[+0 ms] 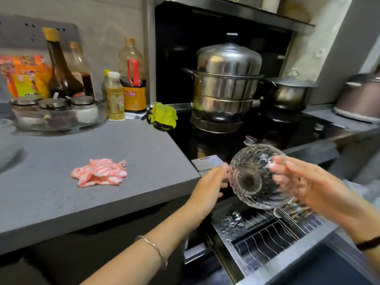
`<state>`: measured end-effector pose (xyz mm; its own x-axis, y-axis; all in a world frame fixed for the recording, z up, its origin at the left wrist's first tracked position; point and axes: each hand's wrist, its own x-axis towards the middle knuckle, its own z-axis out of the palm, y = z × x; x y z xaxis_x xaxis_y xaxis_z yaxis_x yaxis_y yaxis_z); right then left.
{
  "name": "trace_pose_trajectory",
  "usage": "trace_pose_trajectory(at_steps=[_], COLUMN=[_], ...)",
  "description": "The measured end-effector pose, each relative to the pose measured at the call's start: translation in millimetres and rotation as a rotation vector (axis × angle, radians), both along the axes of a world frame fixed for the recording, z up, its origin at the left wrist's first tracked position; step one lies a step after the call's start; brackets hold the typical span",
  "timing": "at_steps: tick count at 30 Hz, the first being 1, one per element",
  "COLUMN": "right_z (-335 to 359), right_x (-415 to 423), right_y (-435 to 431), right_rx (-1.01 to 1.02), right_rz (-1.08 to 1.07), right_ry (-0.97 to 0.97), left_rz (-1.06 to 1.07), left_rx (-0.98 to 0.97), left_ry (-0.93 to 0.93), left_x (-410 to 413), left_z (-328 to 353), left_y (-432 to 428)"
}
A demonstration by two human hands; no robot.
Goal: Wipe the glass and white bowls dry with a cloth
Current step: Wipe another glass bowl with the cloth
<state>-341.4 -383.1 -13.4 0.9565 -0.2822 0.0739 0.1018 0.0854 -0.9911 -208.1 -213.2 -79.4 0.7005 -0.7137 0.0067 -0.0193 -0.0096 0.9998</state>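
A cut-glass bowl (253,177) hangs in the air above an open drawer rack, its base turned toward me. My right hand (308,186) grips its right side, fingers curled over the rim. My left hand (209,186) touches the bowl's left edge with spread fingers. A pink-and-white striped cloth (99,171) lies crumpled on the grey counter (61,202), well to the left of both hands. No white bowl shows in view.
The pulled-out wire dish rack (267,233) sits below the bowl. On the black stove stand a tall steel steamer (226,79) and a smaller pot (290,93). A yellow cloth (163,115), bottles and spice jars (55,112) crowd the counter's back.
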Motion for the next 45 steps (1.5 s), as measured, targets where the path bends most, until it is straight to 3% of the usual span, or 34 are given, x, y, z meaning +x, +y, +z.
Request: trace_pose_trajectory(at_steps=[4,9,16,23,29,38,45], right_z=[-28,-88,-183,-243,-275,-299,-306], right_x=[-10,-2,46,108,140,158,157], right_y=[-49,-105,-158,-179,-187,-192,-185], right_rx=[-0.085,-0.014,-0.049,0.08,0.084,0.183,0.099], right_rz=[-0.071,-0.121,-0.18,-0.213,-0.081,-0.048,-0.025], right_ry=[0.158,0.363,0.613,0.643,0.731,0.776,0.729], left_rz=[-0.065,-0.112,-0.056,0.003,0.069,0.068,0.061], left_rx=[0.158,0.402,0.586,0.594,0.696,0.747,0.759], left_ry=[-0.279,-0.499,-0.61,-0.724,-0.869,-0.871,-0.892], left_x=[-5,1,25,51,54,55,53], left_z=[-49,-128,-201,-256,-270,-277,-277], left_y=[-33,-77,-115,-144,-154,-156,-155])
